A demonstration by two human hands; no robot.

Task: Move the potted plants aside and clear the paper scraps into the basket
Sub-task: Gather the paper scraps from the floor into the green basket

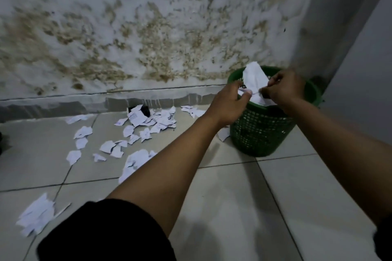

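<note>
A green perforated plastic basket [262, 131] stands on the floor in the corner at the right. Both hands hover over its mouth. My left hand [228, 106] and my right hand [285, 89] pinch the same bunch of white paper scraps [253, 79], which sticks up above the rim. Several torn white paper scraps [110, 146] lie scattered on the tiles to the left, with a denser pile [152, 119] near the wall and another cluster [36, 216] at the lower left. No potted plant is in view.
A stained, mould-marked white wall [148, 38] runs along the back, meeting a grey wall [360, 70] at the right behind the basket. A small dark object [145, 110] sits among the scraps by the skirting. Pale floor tiles [233, 207] lie in front of me.
</note>
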